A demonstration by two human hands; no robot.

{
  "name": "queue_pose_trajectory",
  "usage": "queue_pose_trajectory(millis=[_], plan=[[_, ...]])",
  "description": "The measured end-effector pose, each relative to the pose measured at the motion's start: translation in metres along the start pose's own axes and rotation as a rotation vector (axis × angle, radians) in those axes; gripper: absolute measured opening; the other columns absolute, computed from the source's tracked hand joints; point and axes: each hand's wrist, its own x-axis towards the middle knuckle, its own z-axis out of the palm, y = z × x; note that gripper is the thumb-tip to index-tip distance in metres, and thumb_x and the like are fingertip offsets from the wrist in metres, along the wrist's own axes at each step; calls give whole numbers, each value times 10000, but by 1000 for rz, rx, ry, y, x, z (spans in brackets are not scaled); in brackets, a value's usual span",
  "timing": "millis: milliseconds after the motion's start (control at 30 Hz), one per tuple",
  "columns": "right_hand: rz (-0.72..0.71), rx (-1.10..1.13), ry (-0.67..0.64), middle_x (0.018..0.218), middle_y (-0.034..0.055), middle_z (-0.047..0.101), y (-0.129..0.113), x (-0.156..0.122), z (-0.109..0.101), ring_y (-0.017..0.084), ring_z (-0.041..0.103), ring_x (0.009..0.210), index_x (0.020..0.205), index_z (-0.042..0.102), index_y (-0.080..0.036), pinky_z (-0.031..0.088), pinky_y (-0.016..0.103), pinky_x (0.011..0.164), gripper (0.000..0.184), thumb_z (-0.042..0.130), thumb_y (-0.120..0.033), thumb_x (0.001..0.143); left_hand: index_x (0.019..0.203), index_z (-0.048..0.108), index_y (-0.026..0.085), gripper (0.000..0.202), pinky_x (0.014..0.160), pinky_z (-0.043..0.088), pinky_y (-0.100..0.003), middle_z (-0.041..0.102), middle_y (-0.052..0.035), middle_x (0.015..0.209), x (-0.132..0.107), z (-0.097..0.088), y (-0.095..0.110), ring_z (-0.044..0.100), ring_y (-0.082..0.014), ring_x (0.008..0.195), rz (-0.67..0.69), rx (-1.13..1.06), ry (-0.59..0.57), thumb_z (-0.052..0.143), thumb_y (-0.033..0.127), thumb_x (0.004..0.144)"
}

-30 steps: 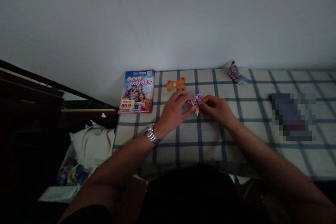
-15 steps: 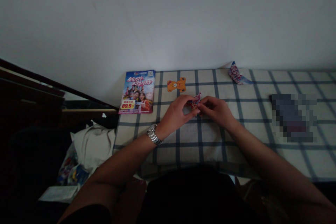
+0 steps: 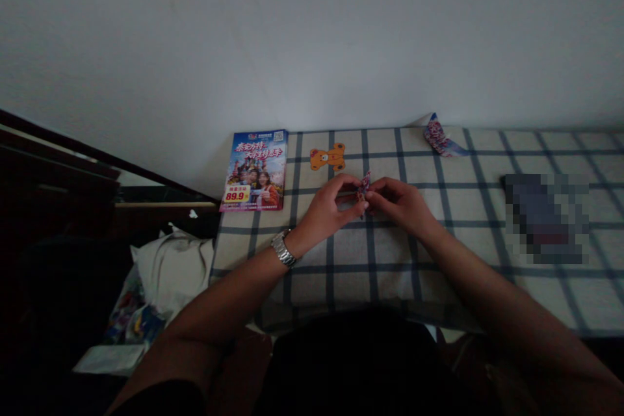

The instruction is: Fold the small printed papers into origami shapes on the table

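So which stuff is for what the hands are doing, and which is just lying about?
In use:
small folded paper, held between the left hand and right hand
perhaps the leaflet pile and folded piece by the wall, with similar colours

Probably just lying about:
bear picture
blurred dark thing
pale bundle

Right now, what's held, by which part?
A folded printed paper, pinched by the left hand at its left side and the right hand at its right.
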Motion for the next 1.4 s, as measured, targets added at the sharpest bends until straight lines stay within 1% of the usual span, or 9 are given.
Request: queue_pose_trajectory(millis=[100, 200, 400, 633, 733, 833, 1033, 1200, 1400], plan=[[21, 82, -1, 933, 28, 791, 2, 0, 1, 199, 748, 760, 1032, 714, -255, 643, 347, 716, 328, 794, -550, 914, 1200, 616, 201, 382, 1050, 627, -407, 669, -99, 1233, 0, 0, 0, 712, -219, 1157, -36, -83, -14, 835, 337, 918], [31, 134, -10, 957, 27, 796, 3, 0, 2, 197, 757, 780, 1075, 708, -263, 658, 350, 731, 328, 806, -529, 911, 1212, 609, 208, 397, 1034, 634, -398, 669, -99, 1240, 0, 1, 0, 711, -222, 1168, -46, -133, -23, 838, 348, 919], [44, 157, -7, 965, 28, 805, 3, 1, 3, 195, 765, 784, 1133, 713, -261, 670, 353, 749, 365, 818, -522, 901, 1354, 580, 234, 510, 1086, 614, -433, 662, -127, 1361, 0, 0, -2, 687, -256, 1275, -34, -143, -23, 836, 349, 927], [43, 138, -33, 970, 36, 804, 1, 0, 2, 209, 775, 829, 1132, 708, -257, 675, 362, 775, 370, 804, -537, 909, 1373, 601, 235, 513, 1087, 625, -438, 661, -134, 1393, 0, 0, -2, 703, -260, 1268, -2, -99, -36, 835, 333, 928], [56, 111, -20, 966, 39, 807, -1, 1, 3, 222, 778, 831, 1111, 703, -260, 682, 378, 771, 393, 807, -569, 892, 1380, 587, 231, 523, 1085, 630, -450, 670, -138, 1382, 0, -1, -2, 713, -266, 1259, -11, -82, -45, 831, 355, 934], [59, 94, -19, 979, 44, 806, 0, 1, 2, 228, 780, 832, 1106, 699, -263, 687, 387, 768, 401, 802, -584, 889, 1390, 571, 229, 520, 1073, 638, -439, 670, -142, 1390, -1, -1, -2, 710, -270, 1276, -25, -73, -58, 811, 374, 953], [44, 94, -32, 1046, 44, 782, 2, 0, 2, 211, 771, 835, 1107, 691, -266, 683, 373, 769, 339, 794, -526, 915, 1374, 561, 229, 494, 1055, 642, -430, 679, -148, 1395, 0, -2, -6, 717, -269, 1274, -15, -65, -72, 780, 426, 977], [39, 109, -18, 997, 34, 779, -2, -1, 3, 197, 767, 814, 1099, 693, -254, 682, 355, 750, 340, 798, -519, 913, 1366, 560, 220, 497, 1064, 626, -431, 691, -145, 1370, 2, -4, -8, 713, -266, 1276, -20, -67, -62, 775, 444, 978], [66, 128, -10, 959, 39, 801, -4, 0, 1, 219, 783, 809, 1101, 691, -261, 692, 371, 730, 399, 825, -559, 872, 1363, 576, 223, 491, 1071, 610, -422, 674, -143, 1381, 3, -6, -13, 699, -263, 1284, -20, -74, -40, 750, 485, 987]])
